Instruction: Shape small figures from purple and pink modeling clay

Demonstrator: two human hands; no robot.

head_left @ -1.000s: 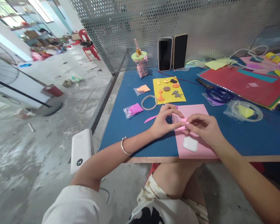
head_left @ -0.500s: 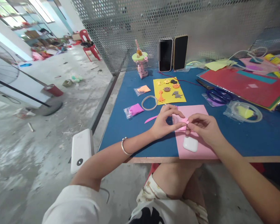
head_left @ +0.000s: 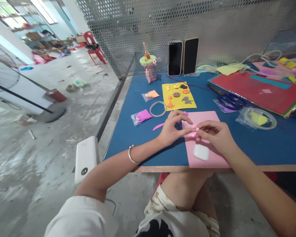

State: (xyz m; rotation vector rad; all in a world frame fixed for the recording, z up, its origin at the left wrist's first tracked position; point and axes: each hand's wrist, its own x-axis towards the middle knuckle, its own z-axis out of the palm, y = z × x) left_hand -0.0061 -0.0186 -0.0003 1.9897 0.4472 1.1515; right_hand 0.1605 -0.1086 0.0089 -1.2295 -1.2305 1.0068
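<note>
Your right hand [head_left: 214, 134] pinches a small pink clay-like lump [head_left: 197, 129] at the thumb tip of your left hand [head_left: 173, 129], whose fingers are parted.

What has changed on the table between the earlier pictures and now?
Only a little: where they come together, the left hand and right hand have shifted slightly leftward. Nothing is visibly picked up or let go. The white case, pink sheet and yellow sheet stayed in place.
</note>
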